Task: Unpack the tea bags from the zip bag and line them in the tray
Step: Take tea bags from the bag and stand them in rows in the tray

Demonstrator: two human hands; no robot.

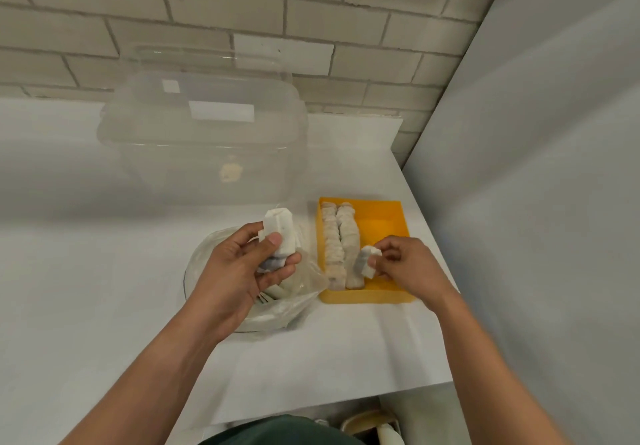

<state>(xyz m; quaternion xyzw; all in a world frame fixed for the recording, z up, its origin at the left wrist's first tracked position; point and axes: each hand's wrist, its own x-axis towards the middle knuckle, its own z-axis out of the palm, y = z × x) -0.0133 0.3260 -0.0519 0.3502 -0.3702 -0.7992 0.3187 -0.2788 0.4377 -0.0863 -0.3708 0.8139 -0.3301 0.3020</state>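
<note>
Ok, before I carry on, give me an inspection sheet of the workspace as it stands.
Surface: white table, running back to the wall.
Job's things: yellow tray holds two rows of tea bags along its left side; clear zip bag lies left of the tray, with more bags inside.
Clutter: large clear lidded container behind the zip bag.
Hands: left hand holds a stack of tea bags above the zip bag; right hand pinches a tea bag over the tray.
Cables: nothing seen.
Surroundings: brick wall behind; white panel on the right.
</note>
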